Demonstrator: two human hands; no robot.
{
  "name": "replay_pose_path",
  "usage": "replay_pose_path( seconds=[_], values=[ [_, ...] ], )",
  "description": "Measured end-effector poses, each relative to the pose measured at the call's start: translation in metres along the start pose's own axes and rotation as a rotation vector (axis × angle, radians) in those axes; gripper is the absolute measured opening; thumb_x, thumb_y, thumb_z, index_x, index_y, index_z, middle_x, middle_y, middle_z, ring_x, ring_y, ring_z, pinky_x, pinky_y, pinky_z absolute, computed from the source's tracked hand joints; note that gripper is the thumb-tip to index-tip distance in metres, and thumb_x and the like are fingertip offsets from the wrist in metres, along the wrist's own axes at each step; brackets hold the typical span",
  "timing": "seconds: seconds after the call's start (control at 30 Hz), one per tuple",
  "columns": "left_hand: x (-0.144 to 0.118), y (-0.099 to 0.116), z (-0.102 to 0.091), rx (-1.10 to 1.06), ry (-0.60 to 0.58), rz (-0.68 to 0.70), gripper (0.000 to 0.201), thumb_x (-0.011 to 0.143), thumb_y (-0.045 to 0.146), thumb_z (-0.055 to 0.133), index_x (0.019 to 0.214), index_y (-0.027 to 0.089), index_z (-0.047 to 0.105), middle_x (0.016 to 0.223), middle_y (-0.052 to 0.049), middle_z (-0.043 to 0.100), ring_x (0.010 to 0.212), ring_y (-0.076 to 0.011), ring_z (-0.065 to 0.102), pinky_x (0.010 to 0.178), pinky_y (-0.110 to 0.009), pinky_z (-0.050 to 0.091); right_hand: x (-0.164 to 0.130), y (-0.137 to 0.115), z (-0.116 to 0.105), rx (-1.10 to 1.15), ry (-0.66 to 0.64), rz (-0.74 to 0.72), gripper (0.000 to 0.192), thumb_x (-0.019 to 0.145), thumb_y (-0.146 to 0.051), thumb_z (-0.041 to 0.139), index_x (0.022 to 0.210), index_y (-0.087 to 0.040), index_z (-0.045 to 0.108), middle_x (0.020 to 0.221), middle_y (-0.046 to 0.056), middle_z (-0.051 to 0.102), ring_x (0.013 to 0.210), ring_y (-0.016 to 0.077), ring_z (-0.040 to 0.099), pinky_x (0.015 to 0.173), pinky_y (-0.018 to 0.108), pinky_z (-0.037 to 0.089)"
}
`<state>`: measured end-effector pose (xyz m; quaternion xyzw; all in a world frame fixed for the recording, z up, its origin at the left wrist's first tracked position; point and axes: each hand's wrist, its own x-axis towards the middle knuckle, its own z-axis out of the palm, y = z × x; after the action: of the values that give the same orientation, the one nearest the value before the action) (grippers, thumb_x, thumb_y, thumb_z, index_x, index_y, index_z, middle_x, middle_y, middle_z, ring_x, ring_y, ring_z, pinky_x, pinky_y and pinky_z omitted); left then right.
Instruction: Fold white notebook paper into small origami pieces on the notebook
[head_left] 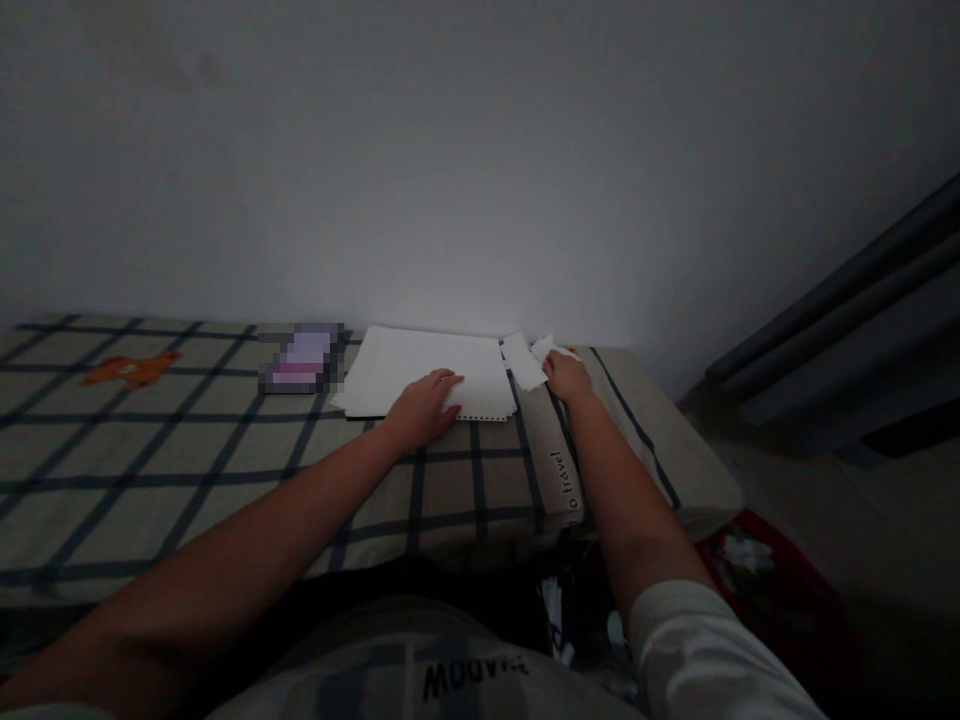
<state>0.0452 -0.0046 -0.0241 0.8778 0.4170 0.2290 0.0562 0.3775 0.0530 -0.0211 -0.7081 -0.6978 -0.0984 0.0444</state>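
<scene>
A stack of white paper sheets [420, 365] lies on a checked bedsheet [225, 470] close to the wall. My left hand [424, 405] rests flat on the near edge of the sheets, fingers spread. My right hand [566, 378] is at the right of the stack, its fingers closed on a small torn piece of white paper [544, 348]. Another small white scrap [521, 362] lies between that hand and the stack.
A blurred pink and purple object [304, 357] lies left of the sheets. An orange bear print [131, 370] marks the sheet at far left. The bed's corner [705, 480] drops off to the right; a red patterned thing [757, 570] lies on the floor below.
</scene>
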Motion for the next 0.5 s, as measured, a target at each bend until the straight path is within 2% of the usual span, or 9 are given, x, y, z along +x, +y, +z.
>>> replay_pose_path(
  seconds=[0.2, 0.3, 0.37, 0.5],
  values=[
    [0.001, -0.001, 0.001, -0.003, -0.002, 0.010, 0.051, 0.096, 0.029, 0.057, 0.144, 0.014, 0.051, 0.146, -0.017, 0.059, 0.131, -0.0298, 0.059, 0.113, -0.046, 0.048, 0.003, 0.001, 0.008, -0.011, -0.010, -0.049, 0.049, 0.106, -0.022, 0.033, 0.144, -0.007, 0.059, 0.151, 0.018, 0.061, 0.133, 0.0260, 0.061, 0.111, 0.034, 0.042],
    [0.001, 0.000, 0.002, 0.004, -0.006, 0.004, 0.050, 0.096, 0.029, 0.056, 0.144, 0.013, 0.052, 0.144, -0.017, 0.061, 0.130, -0.0310, 0.060, 0.112, -0.048, 0.048, 0.000, 0.001, 0.008, -0.019, 0.013, -0.053, 0.050, 0.106, -0.020, 0.032, 0.147, -0.005, 0.057, 0.152, 0.019, 0.060, 0.136, 0.0254, 0.059, 0.114, 0.035, 0.041],
    [0.001, 0.001, 0.002, 0.008, -0.011, -0.005, 0.049, 0.096, 0.029, 0.056, 0.143, 0.013, 0.053, 0.143, -0.017, 0.062, 0.129, -0.0312, 0.061, 0.112, -0.048, 0.048, -0.003, 0.000, 0.004, -0.025, 0.046, -0.047, 0.051, 0.104, -0.020, 0.034, 0.149, -0.005, 0.055, 0.150, 0.021, 0.061, 0.138, 0.0281, 0.058, 0.115, 0.040, 0.040],
    [0.000, 0.003, 0.002, 0.012, -0.014, -0.015, 0.049, 0.097, 0.030, 0.056, 0.143, 0.013, 0.055, 0.144, -0.017, 0.061, 0.132, -0.0308, 0.059, 0.113, -0.047, 0.048, -0.009, -0.005, -0.008, -0.033, 0.135, -0.058, 0.051, 0.102, -0.022, 0.037, 0.146, -0.006, 0.058, 0.156, 0.020, 0.056, 0.149, 0.0320, 0.045, 0.125, 0.049, 0.027]
  ],
)
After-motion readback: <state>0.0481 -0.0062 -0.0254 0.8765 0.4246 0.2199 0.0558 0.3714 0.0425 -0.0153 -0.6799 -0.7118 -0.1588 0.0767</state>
